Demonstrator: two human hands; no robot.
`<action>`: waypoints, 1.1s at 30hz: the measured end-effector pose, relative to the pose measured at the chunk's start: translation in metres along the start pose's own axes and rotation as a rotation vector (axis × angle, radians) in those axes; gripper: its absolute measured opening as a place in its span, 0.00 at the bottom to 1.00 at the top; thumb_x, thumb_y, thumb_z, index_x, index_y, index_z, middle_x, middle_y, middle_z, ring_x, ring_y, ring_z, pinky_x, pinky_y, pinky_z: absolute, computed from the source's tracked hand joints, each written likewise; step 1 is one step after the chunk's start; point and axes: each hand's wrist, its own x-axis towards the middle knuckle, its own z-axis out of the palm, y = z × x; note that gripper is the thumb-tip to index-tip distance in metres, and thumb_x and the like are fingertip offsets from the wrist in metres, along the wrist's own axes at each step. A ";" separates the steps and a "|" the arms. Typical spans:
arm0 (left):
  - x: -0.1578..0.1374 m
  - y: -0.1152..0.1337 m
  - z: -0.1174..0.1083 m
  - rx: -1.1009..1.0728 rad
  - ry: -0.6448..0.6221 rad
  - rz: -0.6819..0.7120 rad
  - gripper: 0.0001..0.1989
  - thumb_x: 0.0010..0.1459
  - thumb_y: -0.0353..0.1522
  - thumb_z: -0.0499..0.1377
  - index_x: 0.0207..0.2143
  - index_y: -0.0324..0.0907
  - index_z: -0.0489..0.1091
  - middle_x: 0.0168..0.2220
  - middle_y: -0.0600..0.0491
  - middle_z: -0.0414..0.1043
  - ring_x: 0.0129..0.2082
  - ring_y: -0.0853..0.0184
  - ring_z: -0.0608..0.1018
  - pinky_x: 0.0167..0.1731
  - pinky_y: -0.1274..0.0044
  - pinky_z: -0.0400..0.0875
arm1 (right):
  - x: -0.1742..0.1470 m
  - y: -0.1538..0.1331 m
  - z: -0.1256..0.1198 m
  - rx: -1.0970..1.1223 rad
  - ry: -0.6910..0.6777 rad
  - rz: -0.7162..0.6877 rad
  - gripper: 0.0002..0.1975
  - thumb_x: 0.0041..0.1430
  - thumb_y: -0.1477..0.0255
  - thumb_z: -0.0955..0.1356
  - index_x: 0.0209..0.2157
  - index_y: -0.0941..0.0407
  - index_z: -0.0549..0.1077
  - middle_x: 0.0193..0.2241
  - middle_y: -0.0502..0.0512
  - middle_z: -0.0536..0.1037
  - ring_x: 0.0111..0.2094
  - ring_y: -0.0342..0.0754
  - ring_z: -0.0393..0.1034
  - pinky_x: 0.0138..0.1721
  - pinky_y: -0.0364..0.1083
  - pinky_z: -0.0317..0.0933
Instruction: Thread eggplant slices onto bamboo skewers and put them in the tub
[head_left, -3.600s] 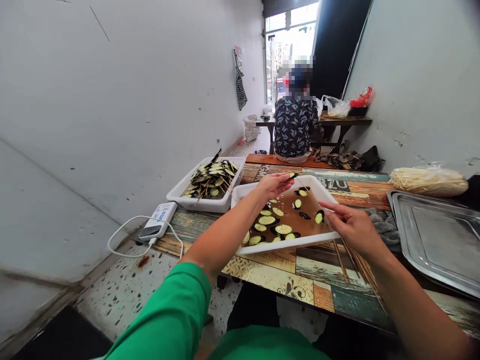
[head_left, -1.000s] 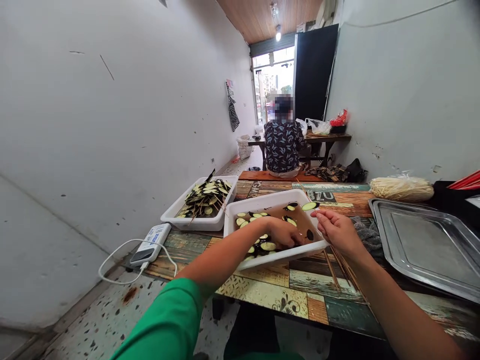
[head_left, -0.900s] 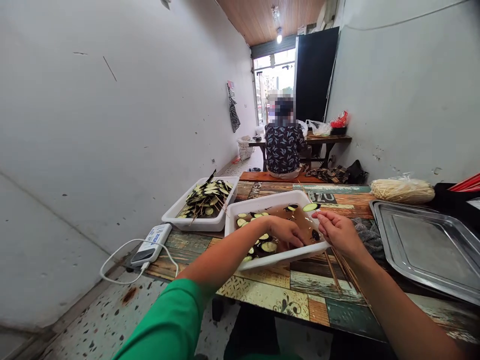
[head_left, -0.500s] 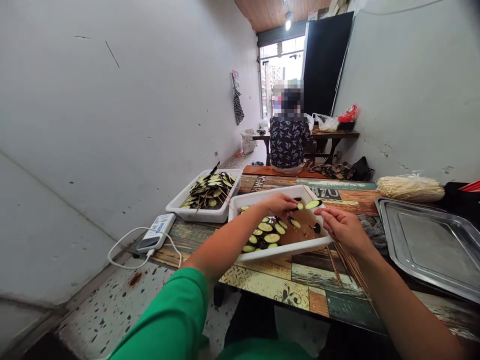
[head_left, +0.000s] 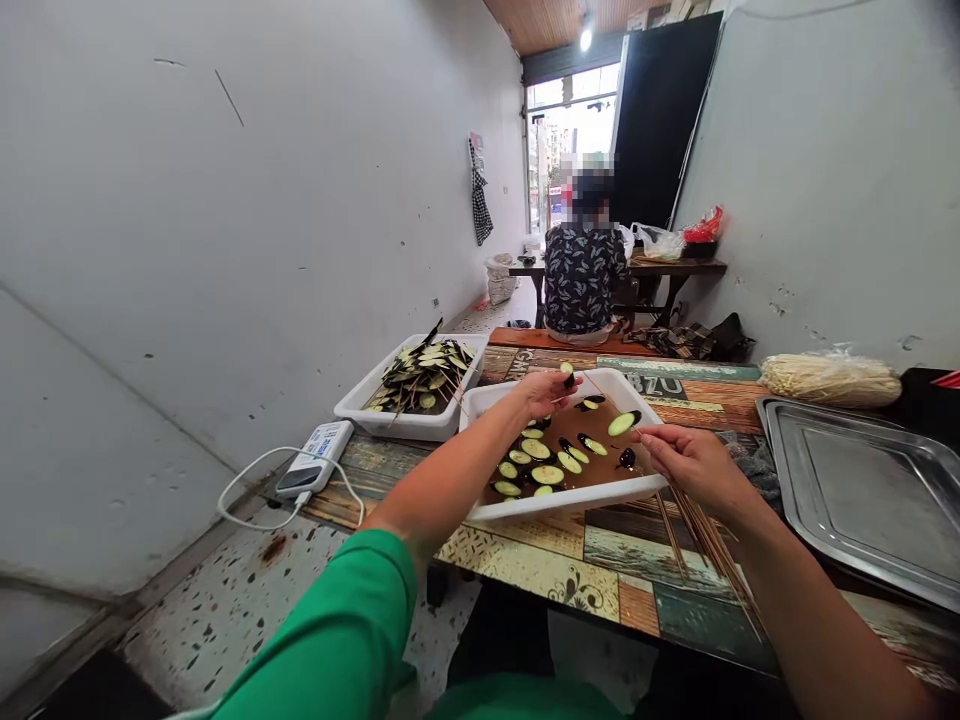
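My left hand is closed over the far part of a white tray, pinching an eggplant slice with dark skin and pale flesh. To the right, my right hand is closed in a pinch on a thin skewer, mostly hidden by the fingers. An eggplant slice appears to sit at that skewer's tip, above the tray. Brownish liquid fills the tray, where several cut eggplant slices float. Below my right hand, loose bamboo skewers lie on the table.
A second white tray holds piled skewered eggplant. Left of it lies a white device with a cable. Metal trays and a bagged pale bundle are at right. A person sits beyond the table, back turned.
My left hand has moved slightly left and up with its eggplant slice, farther from my right hand. The right hand stays nearly in place. Floating slices have shifted a little.
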 end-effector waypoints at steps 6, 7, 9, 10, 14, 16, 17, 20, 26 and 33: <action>0.000 -0.002 0.005 -0.101 0.031 0.073 0.08 0.51 0.19 0.59 0.26 0.38 0.64 0.21 0.56 0.66 0.20 0.77 0.69 0.24 0.84 0.66 | 0.004 0.009 0.000 -0.038 -0.017 -0.068 0.24 0.51 0.58 0.62 0.38 0.63 0.79 0.15 0.47 0.63 0.18 0.40 0.52 0.19 0.41 0.44; -0.001 -0.002 0.006 -0.126 0.003 0.069 0.08 0.51 0.18 0.58 0.26 0.37 0.64 0.23 0.54 0.67 0.23 0.75 0.71 0.27 0.83 0.68 | 0.004 0.010 0.001 -0.043 -0.014 -0.070 0.25 0.52 0.59 0.62 0.38 0.63 0.79 0.15 0.47 0.64 0.18 0.40 0.52 0.19 0.41 0.45; -0.003 -0.002 0.009 -0.161 -0.023 0.048 0.08 0.51 0.17 0.56 0.25 0.36 0.64 0.26 0.51 0.69 0.28 0.72 0.75 0.31 0.80 0.72 | 0.005 0.012 0.001 -0.049 -0.008 -0.073 0.25 0.52 0.59 0.62 0.39 0.64 0.78 0.16 0.49 0.67 0.18 0.40 0.55 0.19 0.41 0.46; -0.004 -0.002 0.010 -0.175 -0.022 0.035 0.08 0.52 0.17 0.55 0.25 0.35 0.65 0.27 0.49 0.70 0.29 0.72 0.75 0.32 0.80 0.72 | 0.005 0.012 0.002 -0.056 -0.005 -0.076 0.25 0.53 0.59 0.62 0.40 0.64 0.78 0.17 0.50 0.69 0.18 0.41 0.56 0.19 0.41 0.47; -0.006 -0.002 0.012 -0.232 -0.013 0.022 0.04 0.55 0.21 0.56 0.27 0.33 0.68 0.27 0.47 0.70 0.30 0.71 0.76 0.32 0.81 0.74 | 0.005 0.012 0.003 -0.107 0.010 -0.109 0.24 0.54 0.60 0.62 0.40 0.63 0.78 0.23 0.54 0.76 0.22 0.44 0.64 0.21 0.41 0.54; -0.005 -0.002 0.011 -0.261 0.005 0.072 0.04 0.56 0.22 0.55 0.29 0.33 0.69 0.27 0.49 0.70 0.30 0.72 0.76 0.33 0.82 0.74 | 0.005 0.010 0.002 -0.135 0.017 -0.122 0.22 0.54 0.61 0.62 0.38 0.62 0.79 0.26 0.55 0.79 0.25 0.45 0.68 0.24 0.41 0.58; -0.004 -0.002 0.010 -0.272 0.013 0.098 0.05 0.56 0.20 0.54 0.30 0.34 0.68 0.27 0.50 0.70 0.30 0.72 0.76 0.33 0.82 0.74 | 0.005 0.009 0.002 -0.145 0.018 -0.126 0.22 0.53 0.61 0.62 0.37 0.61 0.79 0.28 0.56 0.80 0.26 0.46 0.69 0.25 0.41 0.59; -0.002 -0.002 0.009 -0.303 0.018 0.132 0.09 0.56 0.16 0.52 0.33 0.34 0.68 0.30 0.48 0.73 0.34 0.70 0.78 0.36 0.81 0.74 | 0.003 0.005 0.001 -0.164 0.008 -0.119 0.21 0.53 0.61 0.62 0.36 0.60 0.80 0.29 0.55 0.80 0.28 0.47 0.71 0.26 0.41 0.61; -0.005 -0.001 0.008 -0.308 0.047 0.102 0.06 0.56 0.19 0.54 0.34 0.34 0.68 0.31 0.46 0.74 0.37 0.65 0.79 0.40 0.73 0.74 | 0.002 0.002 0.003 -0.156 0.005 -0.096 0.23 0.53 0.61 0.61 0.37 0.61 0.80 0.27 0.55 0.80 0.26 0.48 0.71 0.25 0.42 0.61; -0.013 -0.002 0.015 -0.270 -0.021 0.048 0.07 0.58 0.21 0.51 0.33 0.31 0.69 0.28 0.45 0.74 0.35 0.66 0.79 0.40 0.74 0.74 | 0.006 0.010 0.005 -0.164 0.025 -0.109 0.23 0.54 0.61 0.61 0.39 0.62 0.79 0.28 0.56 0.81 0.28 0.49 0.72 0.27 0.43 0.63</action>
